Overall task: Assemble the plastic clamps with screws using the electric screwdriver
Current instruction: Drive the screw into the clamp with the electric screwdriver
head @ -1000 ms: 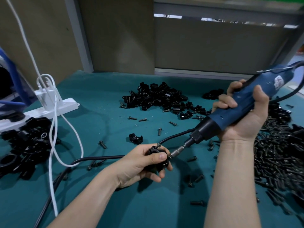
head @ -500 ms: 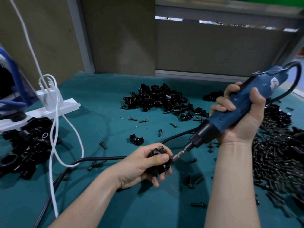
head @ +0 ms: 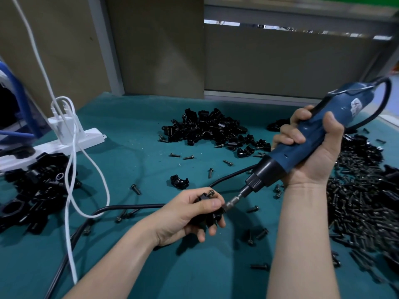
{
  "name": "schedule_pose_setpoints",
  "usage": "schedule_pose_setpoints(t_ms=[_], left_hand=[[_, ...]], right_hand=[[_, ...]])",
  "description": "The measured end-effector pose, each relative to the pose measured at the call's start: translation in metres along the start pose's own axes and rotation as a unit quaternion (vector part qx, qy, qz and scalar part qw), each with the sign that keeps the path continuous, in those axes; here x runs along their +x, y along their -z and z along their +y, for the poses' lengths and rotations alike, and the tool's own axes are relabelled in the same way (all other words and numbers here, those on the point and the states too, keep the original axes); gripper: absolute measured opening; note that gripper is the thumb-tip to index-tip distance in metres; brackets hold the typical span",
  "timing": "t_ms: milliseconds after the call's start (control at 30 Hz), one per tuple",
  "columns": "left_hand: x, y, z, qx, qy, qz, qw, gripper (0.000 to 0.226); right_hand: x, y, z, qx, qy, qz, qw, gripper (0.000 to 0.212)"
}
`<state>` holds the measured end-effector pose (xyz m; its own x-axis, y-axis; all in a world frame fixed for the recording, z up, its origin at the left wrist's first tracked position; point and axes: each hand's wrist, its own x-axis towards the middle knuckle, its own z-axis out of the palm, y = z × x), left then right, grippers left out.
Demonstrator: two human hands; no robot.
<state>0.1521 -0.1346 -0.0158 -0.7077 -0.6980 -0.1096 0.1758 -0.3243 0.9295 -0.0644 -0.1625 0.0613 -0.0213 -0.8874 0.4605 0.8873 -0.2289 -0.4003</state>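
My left hand (head: 185,214) grips a black plastic clamp (head: 212,216) just above the green mat, thumb pressed on its top. A screw (head: 211,192) stands up from the clamp's far side. My right hand (head: 311,152) holds the blue electric screwdriver (head: 319,134) tilted down to the left. Its metal bit (head: 232,201) meets the clamp's right side next to my thumb. My fingers hide most of the clamp.
A heap of black clamp halves (head: 207,128) lies at the back centre, one loose half (head: 179,181) nearer. A large pile of black screws (head: 362,201) fills the right. Assembled black parts (head: 32,190), a white power strip (head: 64,143) and cables (head: 129,207) occupy the left.
The screwdriver has swung a little more upright and my right hand has shifted slightly. The bit stays against the clamp in my left hand.
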Motion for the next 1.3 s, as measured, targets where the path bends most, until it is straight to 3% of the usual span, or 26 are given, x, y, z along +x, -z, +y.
schedule_pose_setpoints(t_ms=[167,833,1300], left_hand=[[0.0018,-0.0022,0.0006,-0.011,-0.001,0.016,1.000,0.026],[0.0000,0.0002,-0.0002,-0.024,-0.006,0.025,0.999,0.025],[-0.0010,0.0031,-0.0004,-0.006,0.014,0.014,1.000,0.039]], right_hand=[[0.0004,0.0002,-0.0004,0.013,-0.003,0.001,1.000,0.058],[0.0015,0.0009,0.0031,0.046,-0.001,-0.027,0.999,0.046],[0.0042,-0.0038,0.0059,0.127,-0.026,-0.105,0.986,0.033]])
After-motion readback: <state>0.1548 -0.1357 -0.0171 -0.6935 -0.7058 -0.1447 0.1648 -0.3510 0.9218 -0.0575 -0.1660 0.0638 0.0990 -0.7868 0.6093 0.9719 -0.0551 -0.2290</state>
